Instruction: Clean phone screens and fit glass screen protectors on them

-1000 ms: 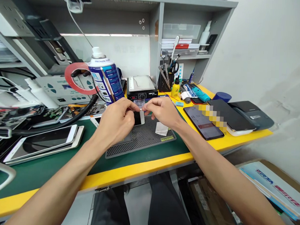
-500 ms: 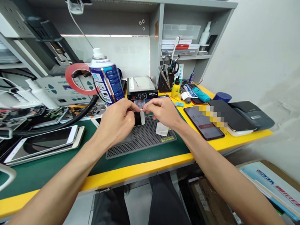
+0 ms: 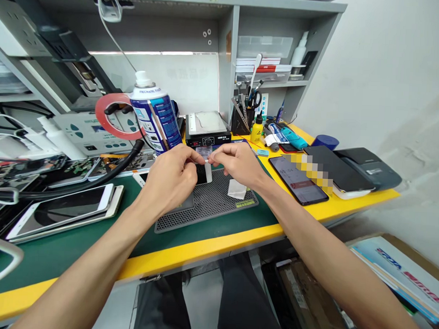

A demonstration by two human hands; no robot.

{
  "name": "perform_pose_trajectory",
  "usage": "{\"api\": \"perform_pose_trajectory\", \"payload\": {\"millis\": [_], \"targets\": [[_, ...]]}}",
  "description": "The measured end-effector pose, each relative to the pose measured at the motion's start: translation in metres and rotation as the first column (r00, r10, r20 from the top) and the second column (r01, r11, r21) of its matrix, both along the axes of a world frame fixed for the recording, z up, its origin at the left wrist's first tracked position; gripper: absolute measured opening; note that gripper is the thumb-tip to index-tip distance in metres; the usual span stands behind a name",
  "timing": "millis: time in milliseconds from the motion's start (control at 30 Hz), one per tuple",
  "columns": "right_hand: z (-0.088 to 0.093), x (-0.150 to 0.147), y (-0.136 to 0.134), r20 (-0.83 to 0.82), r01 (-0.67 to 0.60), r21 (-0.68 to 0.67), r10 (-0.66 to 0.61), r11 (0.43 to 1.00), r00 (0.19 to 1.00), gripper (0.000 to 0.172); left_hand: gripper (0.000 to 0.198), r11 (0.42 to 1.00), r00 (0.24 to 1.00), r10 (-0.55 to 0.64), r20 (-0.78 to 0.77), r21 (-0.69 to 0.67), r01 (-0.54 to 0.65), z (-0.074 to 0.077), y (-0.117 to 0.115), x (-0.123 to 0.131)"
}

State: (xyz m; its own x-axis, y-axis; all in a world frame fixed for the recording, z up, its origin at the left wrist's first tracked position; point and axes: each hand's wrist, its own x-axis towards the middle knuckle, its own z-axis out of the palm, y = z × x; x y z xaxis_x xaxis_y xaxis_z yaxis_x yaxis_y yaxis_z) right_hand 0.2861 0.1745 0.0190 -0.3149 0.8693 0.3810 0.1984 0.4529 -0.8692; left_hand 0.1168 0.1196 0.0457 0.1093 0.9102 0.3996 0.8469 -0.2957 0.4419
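Note:
My left hand [image 3: 177, 175] and my right hand [image 3: 237, 163] meet fingertip to fingertip above the bench. Both are closed in a pinch, and what lies between the fingers is too small to name. Behind and below them lies a white-framed phone [image 3: 205, 175] with a dark screen, partly covered by my left hand. Under it spreads a grey perforated mat [image 3: 214, 205]. A small white piece of paper or cloth [image 3: 237, 189] rests on the mat below my right hand.
A spray can [image 3: 156, 115] with a red tape roll [image 3: 114, 115] stands behind my left hand. Phones [image 3: 62, 211] are stacked at left. A black heating plate unit [image 3: 208, 130] sits behind. A lit phone [image 3: 299, 180] lies at right, near a pen holder [image 3: 243, 119] and a yellow bottle [image 3: 257, 130].

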Motion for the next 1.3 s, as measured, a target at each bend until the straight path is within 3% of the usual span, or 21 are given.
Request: {"api": "perform_pose_trajectory", "payload": {"millis": [1300], "targets": [[-0.0016, 0.0003, 0.0022, 0.003, -0.009, 0.034, 0.009, 0.999, 1.000, 0.022, 0.035, 1.000, 1.000, -0.003, -0.002, -0.030, 0.003, 0.0023, -0.0004, -0.0013]]}}
